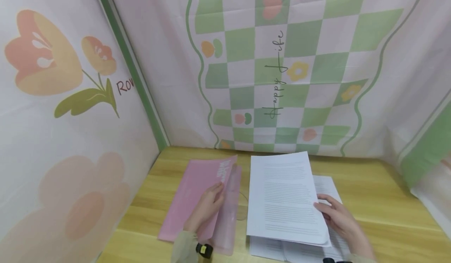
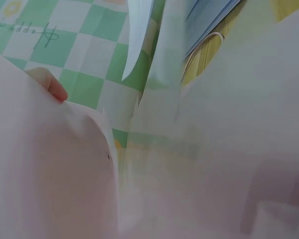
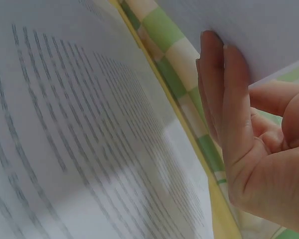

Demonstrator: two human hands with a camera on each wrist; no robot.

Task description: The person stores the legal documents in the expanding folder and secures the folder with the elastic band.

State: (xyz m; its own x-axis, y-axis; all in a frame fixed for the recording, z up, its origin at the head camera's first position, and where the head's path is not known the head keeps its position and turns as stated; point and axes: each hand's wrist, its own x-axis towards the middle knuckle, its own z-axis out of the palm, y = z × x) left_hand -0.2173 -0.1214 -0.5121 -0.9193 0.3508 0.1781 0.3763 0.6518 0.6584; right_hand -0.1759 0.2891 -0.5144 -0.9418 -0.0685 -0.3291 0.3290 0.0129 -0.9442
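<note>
A pink plastic folder (image 1: 192, 192) lies left of centre in the head view, its front cover raised along the right side. My left hand (image 1: 208, 204) grips the raised cover; in the left wrist view the fingertips (image 2: 53, 85) show over the cover's edge, and the rest of the hand is hidden. To the right, my right hand (image 1: 336, 216) pinches the right edge of a printed paper stack (image 1: 283, 200), lifting it at a tilt. More printed sheets (image 1: 325, 186) lie beneath it. In the right wrist view, the fingers (image 3: 236, 109) extend behind the held paper.
A thin cord loop (image 1: 244, 196) sits between folder and papers on the wooden table (image 1: 141, 224). A checkered curtain (image 1: 275, 71) hangs at the table's back edge, and a flower-printed curtain (image 1: 70, 145) stands along the left.
</note>
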